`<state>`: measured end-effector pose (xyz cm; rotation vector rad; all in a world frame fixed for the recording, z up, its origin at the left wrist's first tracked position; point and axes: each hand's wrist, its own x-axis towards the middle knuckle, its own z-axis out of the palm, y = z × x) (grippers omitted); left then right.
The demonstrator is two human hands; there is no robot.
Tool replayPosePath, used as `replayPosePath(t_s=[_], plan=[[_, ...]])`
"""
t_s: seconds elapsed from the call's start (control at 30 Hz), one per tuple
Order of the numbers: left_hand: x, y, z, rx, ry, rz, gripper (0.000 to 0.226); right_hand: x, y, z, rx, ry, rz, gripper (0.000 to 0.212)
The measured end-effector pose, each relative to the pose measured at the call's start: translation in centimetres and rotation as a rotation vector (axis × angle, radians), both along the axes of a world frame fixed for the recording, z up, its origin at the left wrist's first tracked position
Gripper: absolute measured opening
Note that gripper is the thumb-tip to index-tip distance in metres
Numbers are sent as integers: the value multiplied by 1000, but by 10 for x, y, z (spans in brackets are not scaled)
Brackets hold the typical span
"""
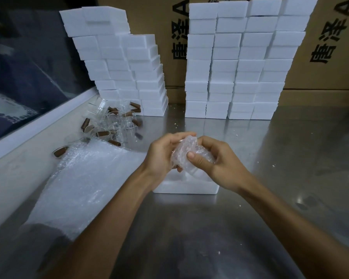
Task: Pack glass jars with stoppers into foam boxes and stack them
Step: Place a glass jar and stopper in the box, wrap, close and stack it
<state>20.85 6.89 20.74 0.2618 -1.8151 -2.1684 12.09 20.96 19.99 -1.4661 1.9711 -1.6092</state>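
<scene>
Both hands hold a bundle of bubble wrap [184, 149] just above an open white foam box [186, 186] on the steel table. My left hand [162, 153] grips the bundle's left side. My right hand [216, 160] grips its right side, thumb pressed on the front. What the wrap encloses is hidden. A heap of clear glass jars with brown stoppers [111, 122] lies at the back left. Two groups of stacked white foam boxes stand behind, a leaning stack [121, 63] on the left and a neat block [240, 61] on the right.
A pile of bubble wrap sheets [85, 178] covers the table's left side, next to a white ledge [38, 121]. Cardboard cartons [320, 47] with printed characters line the back. Small foam crumbs dot the steel table [270, 198].
</scene>
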Motion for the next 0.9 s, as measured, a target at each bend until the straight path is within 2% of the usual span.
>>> replayPosePath(t_s=[0.07, 0.17, 0.27, 0.37, 0.6, 0.67, 0.77, 0.9], plan=[[4, -4, -1, 66, 16, -50, 53, -4, 1, 4, -18, -122, 91, 10], [9, -9, -4, 137, 41, -161, 58, -14, 6, 8, -8, -379, 162, 25], [12, -10, -10, 81, 30, -203, 50, -25, 10, 4, -22, -625, 268, 37], [12, -8, -12, 84, 2, -156, 45, -28, 8, 0, -7, -811, 335, 40], [7, -1, -9, 71, -48, -59, 60, -28, 4, 2, 72, -893, 293, 44], [6, -3, -11, 123, 3, -9, 55, -29, 4, 1, 10, -933, 182, 36], [6, -11, -17, 140, 81, 58, 51, -30, 9, -5, -110, -1109, 25, 23], [8, -16, -23, -24, 111, 42, 59, -31, 14, -16, -159, -1047, -74, 11]])
